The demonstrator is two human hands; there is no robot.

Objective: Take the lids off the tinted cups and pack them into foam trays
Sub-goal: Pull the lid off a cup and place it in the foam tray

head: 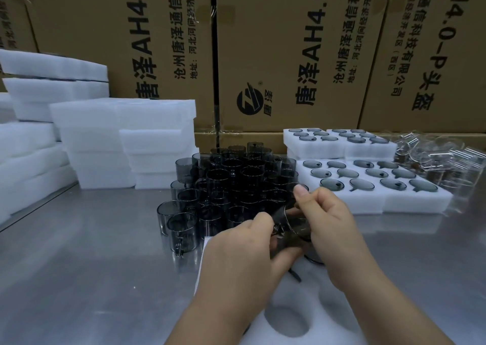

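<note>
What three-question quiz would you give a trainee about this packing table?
1. True or false: the left hand and right hand both hold one smoky tinted plastic cup.
2. Where does the heap of clear plastic pieces lie? A: left of the foam stacks. B: at the far right, beside the filled white foam trays. C: in a cardboard box.
3. Fill in: the round pocket of the white foam tray under the hands is ____.
Key: 1 true; 2 B; 3 empty.

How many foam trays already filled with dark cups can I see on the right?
4. Two side by side in front: front left tray, front right tray. Two behind, raised higher: back left tray, back right tray. Filled trays beneath those may be hidden.
</note>
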